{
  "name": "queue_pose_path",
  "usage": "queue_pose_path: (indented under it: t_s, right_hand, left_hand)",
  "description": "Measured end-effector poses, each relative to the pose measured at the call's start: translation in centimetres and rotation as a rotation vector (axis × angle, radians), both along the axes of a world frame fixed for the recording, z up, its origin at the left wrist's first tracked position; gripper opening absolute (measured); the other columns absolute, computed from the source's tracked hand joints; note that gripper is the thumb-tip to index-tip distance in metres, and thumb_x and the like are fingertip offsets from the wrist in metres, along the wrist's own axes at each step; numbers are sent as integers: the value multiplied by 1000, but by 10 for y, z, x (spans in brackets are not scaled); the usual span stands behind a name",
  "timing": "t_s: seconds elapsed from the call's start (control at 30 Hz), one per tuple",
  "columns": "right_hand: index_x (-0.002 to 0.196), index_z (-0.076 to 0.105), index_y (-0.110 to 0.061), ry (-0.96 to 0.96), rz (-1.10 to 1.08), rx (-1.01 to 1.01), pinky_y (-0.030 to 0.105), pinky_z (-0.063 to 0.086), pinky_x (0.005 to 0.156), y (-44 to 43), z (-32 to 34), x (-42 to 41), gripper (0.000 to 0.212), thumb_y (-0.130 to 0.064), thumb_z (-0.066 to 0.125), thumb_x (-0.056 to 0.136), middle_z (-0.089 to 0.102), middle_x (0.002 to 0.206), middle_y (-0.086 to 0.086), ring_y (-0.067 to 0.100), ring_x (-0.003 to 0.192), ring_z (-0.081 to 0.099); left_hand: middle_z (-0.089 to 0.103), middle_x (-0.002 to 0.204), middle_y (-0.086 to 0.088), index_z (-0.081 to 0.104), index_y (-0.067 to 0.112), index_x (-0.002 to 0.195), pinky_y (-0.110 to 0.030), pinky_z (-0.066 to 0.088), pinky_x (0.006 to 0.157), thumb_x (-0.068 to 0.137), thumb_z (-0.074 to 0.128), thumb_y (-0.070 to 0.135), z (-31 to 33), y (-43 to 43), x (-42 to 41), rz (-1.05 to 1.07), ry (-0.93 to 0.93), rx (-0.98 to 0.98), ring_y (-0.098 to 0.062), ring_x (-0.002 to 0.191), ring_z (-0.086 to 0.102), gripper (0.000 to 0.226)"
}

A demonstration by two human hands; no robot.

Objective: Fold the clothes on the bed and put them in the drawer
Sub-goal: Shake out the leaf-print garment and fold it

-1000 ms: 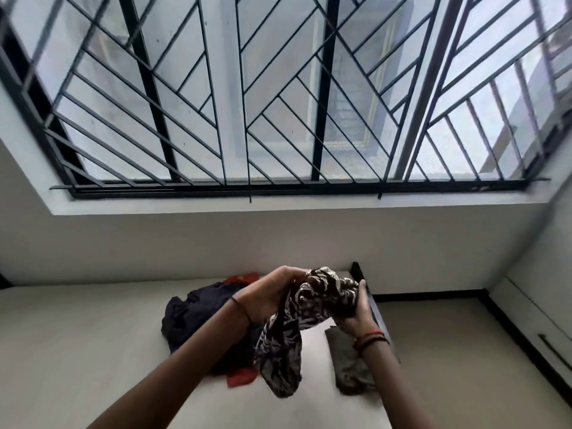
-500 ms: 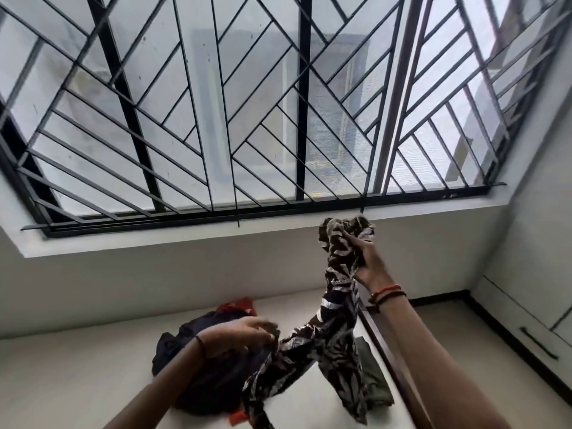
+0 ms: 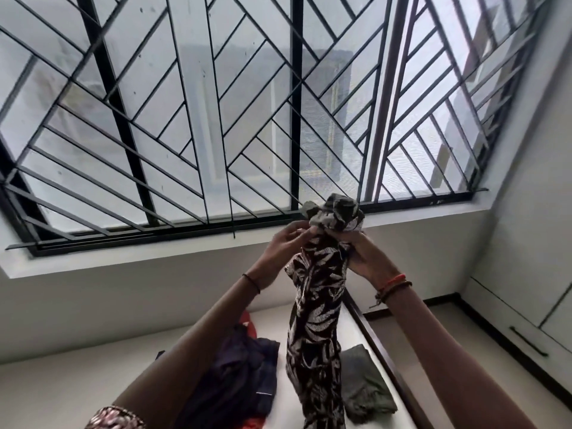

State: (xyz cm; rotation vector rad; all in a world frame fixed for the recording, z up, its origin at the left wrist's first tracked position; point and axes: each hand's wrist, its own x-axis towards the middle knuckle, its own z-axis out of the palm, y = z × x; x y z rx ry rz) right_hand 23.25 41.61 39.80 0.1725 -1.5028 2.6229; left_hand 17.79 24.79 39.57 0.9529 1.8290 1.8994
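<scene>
Left grip (image 3: 286, 243) and right grip (image 3: 370, 257), both bare hands, were clamped on the printed garment (image 3: 315, 320), with fingers curled into the cloth just below its bunched top end. That bunched end stood above the two grips at centre frame, against the lower rail of the window grille (image 3: 216, 119). The rest of the dark, leaf-printed cloth hung straight down between the forearms as a twisted column and ran out of the bottom edge of the frame. Whether its lower end touched the bed (image 3: 62, 394) could not be told.

On the bed, lower centre, a heap of dark navy clothes (image 3: 244, 370) lay left of the hanging cloth. A red garment (image 3: 247, 320) showed from under its far side. Right of the hanging cloth lay a folded olive garment (image 3: 363, 385), close to the dark bed frame (image 3: 380, 345). A thin dark band (image 3: 252, 281) circled the left wrist; red and brown threads (image 3: 393, 283) circled the right. At the right edge of the frame stood white cabinet fronts, among them a closed drawer front (image 3: 510, 320) with a dark bar handle (image 3: 527, 341).
</scene>
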Motion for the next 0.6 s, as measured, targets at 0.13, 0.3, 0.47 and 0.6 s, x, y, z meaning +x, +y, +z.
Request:
queue_pose_path:
  t_s: [0.13,0.3,0.47,0.6]
  right_hand:
    - [81,74,-7,42,-93,25,27,57,70,5,4,0,24,-9,76,58,73,82,8,18,73,69]
    - [84,70,-7,74,-117,-86,26,56,71,27,15,0,18,-14,77,70,70,82,8,17,74,67]
    - [74,72,-4,-178,-258,64,25,58,58,56,8,-1,7,-9,69,79,72,69,8,16,56,68]
    - [105,58,7,-458,-303,447,28,57,59,71,-19,-6,33,-1,71,76,71,71,8,17,61,68]
  left_hand:
    - [64,109,-7,52,7,121,-19,51,84,90,61,13,1,-2,-5,-192,100,-233,-11,95,61,33]
    - [63,100,2,60,4,122,-15,47,74,91,56,5,-40,-22,-36,-313,449,-812,-8,87,58,30]
    - [56,68,18,65,3,93,-8,37,59,95,53,4,3,-42,-66,-184,493,-659,10,56,48,12]
    - [66,76,9,68,5,92,-20,43,66,83,60,18,49,-37,-78,-188,542,-497,-3,72,54,18]
